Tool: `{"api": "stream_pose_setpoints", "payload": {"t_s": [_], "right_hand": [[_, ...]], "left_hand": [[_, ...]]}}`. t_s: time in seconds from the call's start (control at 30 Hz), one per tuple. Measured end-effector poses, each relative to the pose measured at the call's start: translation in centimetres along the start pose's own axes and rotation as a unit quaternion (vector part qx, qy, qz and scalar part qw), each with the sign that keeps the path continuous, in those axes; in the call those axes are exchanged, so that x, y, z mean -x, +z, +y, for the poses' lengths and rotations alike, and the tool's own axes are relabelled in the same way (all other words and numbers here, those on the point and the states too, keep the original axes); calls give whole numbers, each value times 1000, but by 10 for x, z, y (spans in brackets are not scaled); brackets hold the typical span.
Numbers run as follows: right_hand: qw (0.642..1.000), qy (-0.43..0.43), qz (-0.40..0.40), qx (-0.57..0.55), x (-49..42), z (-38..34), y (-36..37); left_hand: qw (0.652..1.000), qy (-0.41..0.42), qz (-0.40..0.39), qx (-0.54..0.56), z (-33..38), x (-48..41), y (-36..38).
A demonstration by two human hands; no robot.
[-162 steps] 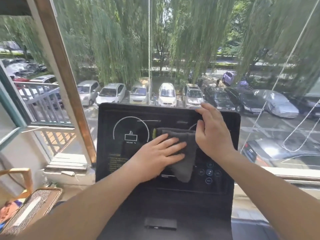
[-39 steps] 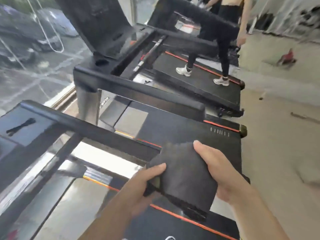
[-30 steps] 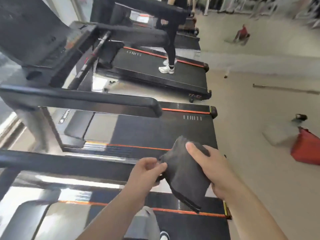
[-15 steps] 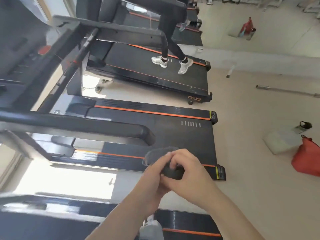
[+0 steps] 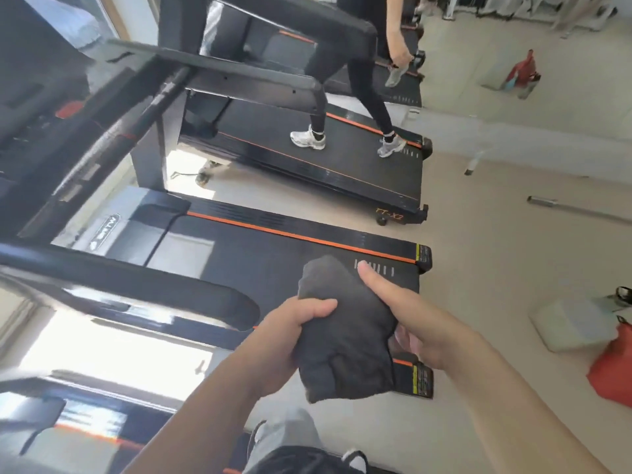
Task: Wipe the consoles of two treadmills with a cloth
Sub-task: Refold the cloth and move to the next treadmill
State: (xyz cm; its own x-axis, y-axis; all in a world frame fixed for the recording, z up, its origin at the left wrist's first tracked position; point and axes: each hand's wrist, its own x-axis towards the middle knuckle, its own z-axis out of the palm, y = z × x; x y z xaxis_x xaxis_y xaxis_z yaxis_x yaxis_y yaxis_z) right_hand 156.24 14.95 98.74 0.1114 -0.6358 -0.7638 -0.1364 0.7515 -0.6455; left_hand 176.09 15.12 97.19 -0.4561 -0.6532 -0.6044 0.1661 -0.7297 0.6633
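A dark grey cloth [image 5: 345, 336] hangs folded between both hands, above the floor beside a treadmill. My left hand [image 5: 287, 340] grips its left edge, thumb curled over the top. My right hand [image 5: 420, 323] holds the right side, with the thumb laid along the cloth and the fingers tucked underneath. The neighbouring treadmill [image 5: 290, 248], black with orange stripes, lies just ahead. Its console [image 5: 44, 107] shows only as a dark blurred slab at the far left. None of the treadmill touches the cloth.
A person walks on a further treadmill [image 5: 325, 159]. A black handrail [image 5: 136, 285] crosses left of my hands. On the pale floor at right lie a red bag [image 5: 612, 367], a white box [image 5: 574, 323] and a metal bar [image 5: 578, 210].
Five seconds ago the cloth lay on a console by the window. The view has turned to the gym floor. My hands, bunched together half a second ago, have spread the cloth out again.
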Motion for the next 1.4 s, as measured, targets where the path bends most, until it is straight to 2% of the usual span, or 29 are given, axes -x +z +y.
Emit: {"api": "stream_pose_setpoints", "payload": {"t_s": [0.1, 0.3, 0.4, 0.5, 0.53, 0.6, 0.67, 0.8, 0.9, 1.0, 1.13, 1.23, 1.3, 1.4], "right_hand": [[999, -35, -28, 31, -17, -15, -23], [988, -144, 29, 53, -95, -81, -32], [985, -165, 48, 34, -143, -127, -24], [982, -163, 84, -44, -188, -182, -9], [981, -152, 93, -72, -205, -205, -2], [976, -136, 84, -145, -231, -243, 15], [970, -125, 46, -201, -253, -286, 38], [955, -87, -55, -277, -290, -348, 93], [961, -48, -109, -251, -320, -377, 134], [969, -50, -154, -186, -347, -398, 170], [968, -111, -190, -121, -384, -429, 210], [953, -156, -257, -36, -406, -457, 230], [936, -142, -320, -29, -423, -479, 241], [907, -70, -414, -34, -444, -511, 263]], "left_hand": [[1000, 18, 17, 7, 10, -19, 8], [996, 34, 86, -19, 51, -82, -28], [986, 63, 149, -39, 82, -126, -55], [967, 75, 240, -41, 118, -169, -82], [963, 61, 262, -11, 130, -184, -95], [962, 46, 255, 87, 150, -200, -115], [946, 67, 244, 202, 174, -209, -130], [924, 114, 193, 309, 206, -215, -156], [871, 239, 164, 396, 240, -216, -178], [820, 331, 211, 417, 280, -215, -204], [762, 381, 318, 417, 336, -216, -237], [710, 395, 390, 434, 364, -222, -268], [691, 403, 426, 422, 381, -225, -289], [653, 417, 460, 433, 404, -218, -311]]}}
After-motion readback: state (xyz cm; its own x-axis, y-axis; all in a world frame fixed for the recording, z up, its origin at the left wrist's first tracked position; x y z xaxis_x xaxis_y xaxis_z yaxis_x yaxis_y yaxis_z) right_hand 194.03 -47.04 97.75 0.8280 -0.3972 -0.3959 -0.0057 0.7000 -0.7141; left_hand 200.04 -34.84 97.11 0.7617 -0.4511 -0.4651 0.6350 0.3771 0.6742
